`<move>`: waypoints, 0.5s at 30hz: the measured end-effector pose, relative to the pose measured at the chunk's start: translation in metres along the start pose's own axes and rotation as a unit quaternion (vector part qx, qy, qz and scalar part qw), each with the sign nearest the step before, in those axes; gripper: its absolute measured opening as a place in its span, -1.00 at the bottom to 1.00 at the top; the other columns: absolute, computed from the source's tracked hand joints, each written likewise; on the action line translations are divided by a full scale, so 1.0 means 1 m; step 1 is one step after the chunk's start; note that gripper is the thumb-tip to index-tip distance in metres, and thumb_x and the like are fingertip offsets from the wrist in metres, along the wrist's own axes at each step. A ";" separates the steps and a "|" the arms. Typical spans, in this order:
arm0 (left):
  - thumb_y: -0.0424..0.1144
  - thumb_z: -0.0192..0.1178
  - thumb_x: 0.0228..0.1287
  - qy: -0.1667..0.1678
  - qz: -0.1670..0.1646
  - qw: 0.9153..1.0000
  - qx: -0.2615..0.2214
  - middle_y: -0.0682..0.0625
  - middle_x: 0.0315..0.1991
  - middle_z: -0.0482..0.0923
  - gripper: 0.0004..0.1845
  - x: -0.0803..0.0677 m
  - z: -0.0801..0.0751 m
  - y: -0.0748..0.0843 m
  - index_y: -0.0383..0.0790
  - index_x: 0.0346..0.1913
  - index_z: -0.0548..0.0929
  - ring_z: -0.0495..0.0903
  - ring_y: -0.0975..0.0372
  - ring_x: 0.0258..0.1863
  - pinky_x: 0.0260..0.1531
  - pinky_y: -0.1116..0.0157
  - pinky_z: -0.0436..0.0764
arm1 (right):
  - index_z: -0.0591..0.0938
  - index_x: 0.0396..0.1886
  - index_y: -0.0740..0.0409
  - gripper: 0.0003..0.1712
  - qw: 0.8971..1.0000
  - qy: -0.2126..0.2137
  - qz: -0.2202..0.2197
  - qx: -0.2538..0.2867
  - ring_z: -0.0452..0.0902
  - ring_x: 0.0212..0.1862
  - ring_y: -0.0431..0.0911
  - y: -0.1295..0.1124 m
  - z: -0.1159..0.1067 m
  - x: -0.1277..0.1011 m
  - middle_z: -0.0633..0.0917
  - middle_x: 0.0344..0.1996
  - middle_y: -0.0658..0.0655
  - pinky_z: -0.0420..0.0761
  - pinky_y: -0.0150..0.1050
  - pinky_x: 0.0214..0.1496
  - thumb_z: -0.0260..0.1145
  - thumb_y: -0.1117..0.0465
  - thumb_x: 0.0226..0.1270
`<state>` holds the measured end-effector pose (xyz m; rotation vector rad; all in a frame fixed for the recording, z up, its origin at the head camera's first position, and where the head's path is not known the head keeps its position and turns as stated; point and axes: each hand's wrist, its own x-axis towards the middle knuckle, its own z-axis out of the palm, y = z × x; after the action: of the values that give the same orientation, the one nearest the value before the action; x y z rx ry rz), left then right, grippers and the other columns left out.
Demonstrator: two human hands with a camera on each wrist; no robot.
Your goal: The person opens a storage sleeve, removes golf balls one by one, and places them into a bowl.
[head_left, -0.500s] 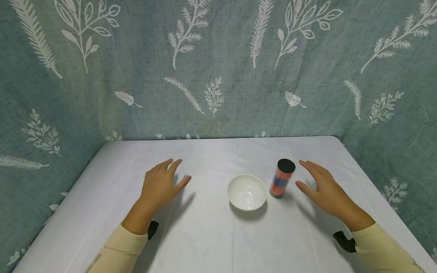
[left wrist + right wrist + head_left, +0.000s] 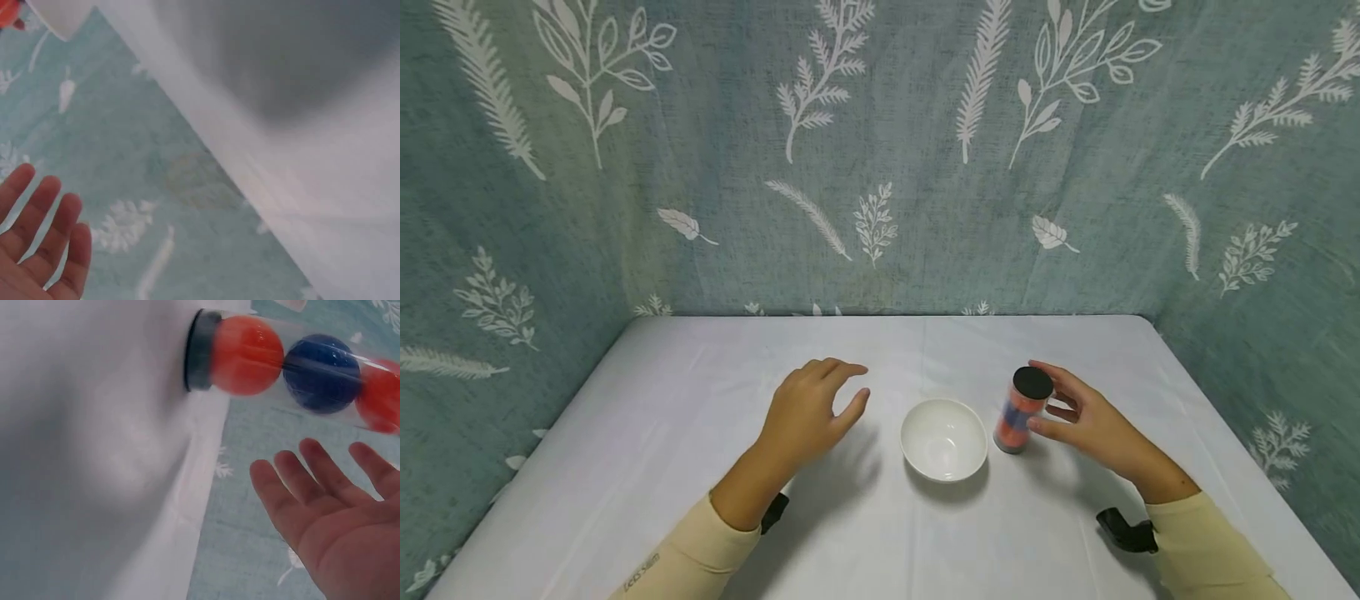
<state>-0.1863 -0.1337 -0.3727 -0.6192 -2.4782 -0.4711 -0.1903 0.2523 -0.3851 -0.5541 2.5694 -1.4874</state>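
Observation:
A clear tube (image 2: 1017,418) with a black lid stands upright on the white table. In the right wrist view a blue ball (image 2: 322,374) sits between two orange-red balls inside it. My right hand (image 2: 1093,429) is at the tube's right side, thumb and fingers spread about it. Whether a fingertip touches the tube I cannot tell; the right wrist view shows the fingers apart from it. Just left of the tube is a white bowl (image 2: 943,442). Left of the bowl my left hand (image 2: 811,412) hovers over the table, holding nothing, its fingers relaxed.
A white cloth covers the table (image 2: 700,400). Behind it and at both sides hangs a green curtain (image 2: 910,233) with white leaf prints.
My right hand has moved left, up to the tube. The left hand has shifted right, closer to the bowl. Tube and bowl stay where they stood; the head view has tilted slightly.

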 end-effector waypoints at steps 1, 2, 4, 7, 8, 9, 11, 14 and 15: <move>-0.04 0.28 0.34 0.003 0.007 1.000 -0.007 0.05 -0.10 0.72 -0.74 0.002 0.001 0.004 -0.01 0.01 0.73 0.68 0.12 -0.10 -0.13 0.09 0.68 | 0.16 0.58 -0.02 -0.09 1.000 0.000 0.000 0.008 0.25 0.48 0.19 0.000 0.001 0.001 0.29 0.48 0.20 0.47 -0.10 0.37 0.41 0.14 0.34; -0.04 0.27 0.34 0.005 0.011 1.000 -0.013 0.06 -0.10 0.72 -0.74 0.005 0.002 0.009 -0.02 0.00 0.73 0.68 0.13 -0.10 -0.12 0.10 0.67 | 0.18 0.57 -0.01 -0.10 1.000 0.000 -0.001 0.016 0.32 0.45 0.11 0.000 0.003 0.002 0.32 0.46 0.20 0.52 -0.19 0.33 0.42 0.15 0.34; -0.04 0.26 0.34 0.008 0.018 0.999 -0.025 0.08 -0.11 0.72 -0.74 0.008 0.004 0.017 -0.01 0.00 0.73 0.67 0.15 -0.10 -0.11 0.13 0.67 | 0.26 0.52 0.02 -0.16 1.000 -0.001 0.000 0.032 0.43 0.36 -0.08 0.000 0.006 0.003 0.39 0.40 0.18 0.55 -0.34 0.24 0.43 0.17 0.32; -0.03 0.25 0.35 0.009 0.024 0.999 -0.041 0.10 -0.11 0.71 -0.74 0.012 0.007 0.028 0.00 0.00 0.73 0.67 0.18 -0.10 -0.11 0.16 0.67 | 0.38 0.42 0.10 -0.29 0.999 -0.008 0.003 0.051 0.53 0.17 -0.30 0.002 0.012 0.004 0.49 0.25 0.21 0.57 -0.42 0.10 0.43 0.19 0.32; -0.04 0.25 0.34 0.010 0.026 0.998 -0.047 0.10 -0.11 0.71 -0.74 0.013 0.008 0.031 0.00 0.00 0.73 0.67 0.19 -0.10 -0.11 0.17 0.67 | 0.39 0.41 0.14 -0.30 0.998 -0.010 0.002 0.058 0.54 0.13 -0.32 0.003 0.014 0.004 0.50 0.23 0.23 0.58 -0.42 0.08 0.43 0.20 0.31; -0.03 0.25 0.34 0.011 0.028 0.998 -0.052 0.11 -0.11 0.71 -0.74 0.014 0.008 0.034 0.01 0.01 0.73 0.66 0.20 -0.10 -0.11 0.18 0.67 | 0.39 0.40 0.16 -0.30 0.998 -0.011 0.003 0.062 0.55 0.11 -0.34 0.004 0.016 0.004 0.51 0.22 0.24 0.59 -0.42 0.07 0.43 0.21 0.31; -0.04 0.25 0.35 0.010 0.031 0.998 -0.061 0.12 -0.10 0.71 -0.75 0.015 0.008 0.039 0.02 0.01 0.73 0.66 0.20 -0.09 -0.10 0.19 0.67 | 0.37 0.43 0.19 -0.27 0.998 -0.009 0.004 0.066 0.58 0.07 -0.34 0.005 0.019 0.004 0.53 0.21 0.29 0.60 -0.42 0.04 0.42 0.22 0.31; -0.03 0.24 0.35 0.004 0.032 0.997 -0.066 0.14 -0.10 0.71 -0.75 0.014 0.009 0.044 0.04 0.01 0.73 0.66 0.22 -0.08 -0.08 0.19 0.66 | 0.29 0.50 0.21 -0.19 0.998 -0.002 0.013 0.064 0.56 0.07 -0.40 0.006 0.021 0.004 0.50 0.26 0.34 0.61 -0.44 0.03 0.42 0.20 0.32; -0.02 0.23 0.36 0.001 0.031 0.997 -0.067 0.15 -0.10 0.71 -0.75 0.014 0.008 0.044 0.05 0.01 0.72 0.66 0.22 -0.08 -0.08 0.19 0.65 | 0.31 0.48 0.22 -0.20 0.998 0.002 0.017 0.059 0.56 0.06 -0.43 0.006 0.022 0.005 0.51 0.26 0.34 0.61 -0.44 0.02 0.42 0.19 0.32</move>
<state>-0.1771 -0.0886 -0.3627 -0.7454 -2.4321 -0.6161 -0.1901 0.2353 -0.4011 -0.4910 2.4607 -1.6186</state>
